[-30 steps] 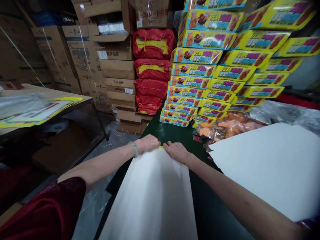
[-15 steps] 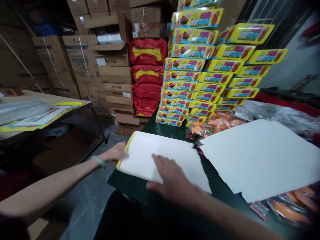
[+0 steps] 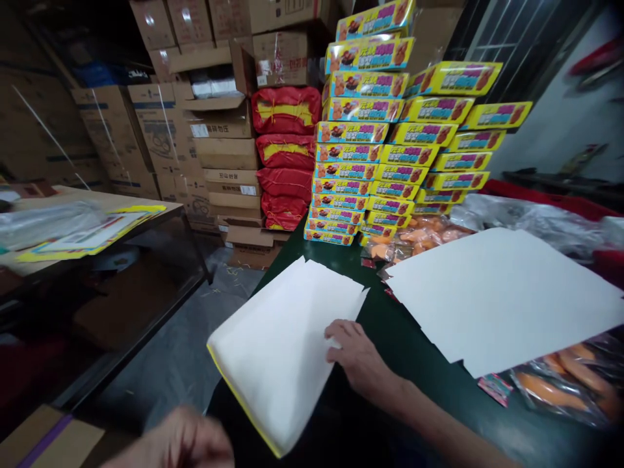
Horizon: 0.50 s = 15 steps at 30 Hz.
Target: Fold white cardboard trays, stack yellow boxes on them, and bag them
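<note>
A white card sheet [image 3: 287, 344], folded with a yellow edge showing along its near left side, lies slanted over the corner of the dark green table, its near part sticking out past the edge. My right hand [image 3: 353, 354] grips its right edge, fingers bent on top and the thumb close by. At the bottom of the view is my left hand [image 3: 182, 439], apart from the card and smeared by motion, so its fingers do not read clearly. Farther right, a larger white card sheet [image 3: 507, 292] lies flat, partly over bagged orange items [image 3: 553, 390].
Stacks of printed yellow boxes [image 3: 346, 169] stand at the table's back. Behind are red bundles [image 3: 285, 169] and brown cartons [image 3: 229, 153]. On the left, another table [image 3: 160, 208] carries printed yellow sheets [image 3: 97, 237] and clear plastic. Clear plastic bags [image 3: 531, 221] lie at the right.
The folded card has turned, its yellow edge swinging toward me. My left hand has let go of that edge and dropped to the bottom; my right hand has moved to the card's right edge.
</note>
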Available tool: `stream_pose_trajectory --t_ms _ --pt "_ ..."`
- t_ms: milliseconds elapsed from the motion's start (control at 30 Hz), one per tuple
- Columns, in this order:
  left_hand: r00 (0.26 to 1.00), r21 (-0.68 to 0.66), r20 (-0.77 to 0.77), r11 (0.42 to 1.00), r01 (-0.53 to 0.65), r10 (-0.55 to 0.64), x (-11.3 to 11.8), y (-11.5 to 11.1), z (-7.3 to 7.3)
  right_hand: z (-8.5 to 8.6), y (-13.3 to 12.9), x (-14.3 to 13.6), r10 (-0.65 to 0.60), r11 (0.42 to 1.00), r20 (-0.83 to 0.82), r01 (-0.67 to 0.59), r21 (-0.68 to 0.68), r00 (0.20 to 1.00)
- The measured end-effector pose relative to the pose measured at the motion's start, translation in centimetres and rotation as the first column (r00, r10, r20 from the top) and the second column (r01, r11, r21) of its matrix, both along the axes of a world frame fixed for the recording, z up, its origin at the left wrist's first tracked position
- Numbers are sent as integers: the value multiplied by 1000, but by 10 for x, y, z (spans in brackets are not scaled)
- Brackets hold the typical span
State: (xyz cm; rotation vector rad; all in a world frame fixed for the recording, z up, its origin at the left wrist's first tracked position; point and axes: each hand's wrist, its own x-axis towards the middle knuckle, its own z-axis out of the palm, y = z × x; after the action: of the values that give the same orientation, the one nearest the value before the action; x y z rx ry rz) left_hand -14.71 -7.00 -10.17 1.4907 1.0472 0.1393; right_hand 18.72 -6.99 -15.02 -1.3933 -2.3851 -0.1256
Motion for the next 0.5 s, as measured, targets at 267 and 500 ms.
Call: stream_pose_trajectory --t_ms 267,500 --pt "954 543 0 801 -252 300 106 170 2 -15 -14 99 -209 977 -174 212 2 962" --pt "946 560 -46 793 -241 320 203 233 -38 -8 69 113 -840 543 -267 713 -444 473"
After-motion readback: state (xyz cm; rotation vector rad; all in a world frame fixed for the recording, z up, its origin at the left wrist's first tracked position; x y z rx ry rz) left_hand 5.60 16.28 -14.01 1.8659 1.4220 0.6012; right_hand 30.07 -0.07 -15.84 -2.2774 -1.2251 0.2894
